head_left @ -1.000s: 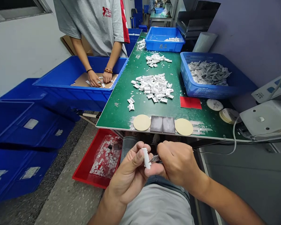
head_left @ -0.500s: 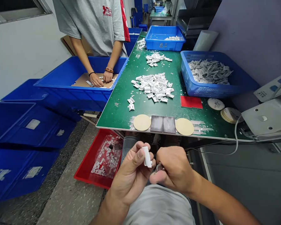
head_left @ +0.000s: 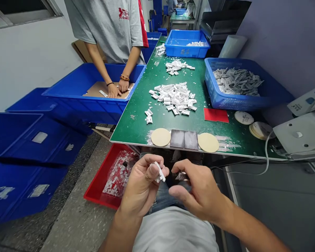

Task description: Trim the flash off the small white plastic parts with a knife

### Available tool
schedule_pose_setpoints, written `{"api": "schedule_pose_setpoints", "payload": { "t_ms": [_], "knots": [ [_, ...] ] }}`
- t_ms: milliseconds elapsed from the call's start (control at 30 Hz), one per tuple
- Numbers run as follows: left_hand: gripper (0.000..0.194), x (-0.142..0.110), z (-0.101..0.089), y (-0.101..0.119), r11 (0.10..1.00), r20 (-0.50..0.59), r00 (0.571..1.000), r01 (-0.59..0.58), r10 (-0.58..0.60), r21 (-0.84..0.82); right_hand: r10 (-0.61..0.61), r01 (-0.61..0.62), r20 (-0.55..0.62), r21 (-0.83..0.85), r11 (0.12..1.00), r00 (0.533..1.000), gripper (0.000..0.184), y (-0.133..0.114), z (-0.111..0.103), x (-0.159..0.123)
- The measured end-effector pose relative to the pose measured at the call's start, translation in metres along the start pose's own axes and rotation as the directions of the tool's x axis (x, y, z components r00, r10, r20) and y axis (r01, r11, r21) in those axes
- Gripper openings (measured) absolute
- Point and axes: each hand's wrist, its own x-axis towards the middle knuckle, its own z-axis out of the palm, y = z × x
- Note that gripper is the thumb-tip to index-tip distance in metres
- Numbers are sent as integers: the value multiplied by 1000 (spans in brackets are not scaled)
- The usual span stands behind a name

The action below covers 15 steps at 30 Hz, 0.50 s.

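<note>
My left hand [head_left: 144,182] pinches a small white plastic part [head_left: 160,172] between thumb and fingers, in front of my lap and below the table edge. Just to its right, my right hand [head_left: 199,187] is curled round a small shiny blade-like tool [head_left: 182,176], with the thumb held away from the forefinger. The tool's tip is apart from the white part, and its exact kind is hard to make out. On the green table [head_left: 131,126] beyond lies a pile of similar white parts [head_left: 174,96].
Abrasive-looking round pads [head_left: 161,137] and dark squares [head_left: 177,139] line the near table edge. A blue basket [head_left: 225,99] of parts stands right. Lower left, a red bin [head_left: 99,196] holds scraps. A co-worker's hands [head_left: 118,89] work in a blue tub [head_left: 76,91].
The white part has turned in my left hand, showing its edge and ribbed side. My right hand has opened its thumb and moved slightly away, still with the tool.
</note>
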Motion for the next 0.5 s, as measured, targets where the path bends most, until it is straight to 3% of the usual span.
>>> {"api": "schedule_pose_setpoints", "payload": {
  "t_ms": [67,167,300,500],
  "knots": [
    [21,0,-3,1,998,-11,1000,26,-26,64,-191,171,-38,-295,940,981,55,2,-3,2],
    [20,-2,-5,2,988,-41,999,38,-32,147,-324,260,-12,-567,782,946,61,3,-4,7],
    [19,-3,-4,6,976,-95,995,28,-7,217,-362,268,14,-700,662,932,62,1,-3,12],
    [15,-3,-2,9,971,-110,994,41,-16,235,-327,243,43,-760,603,944,62,1,-3,13]
  ]
}}
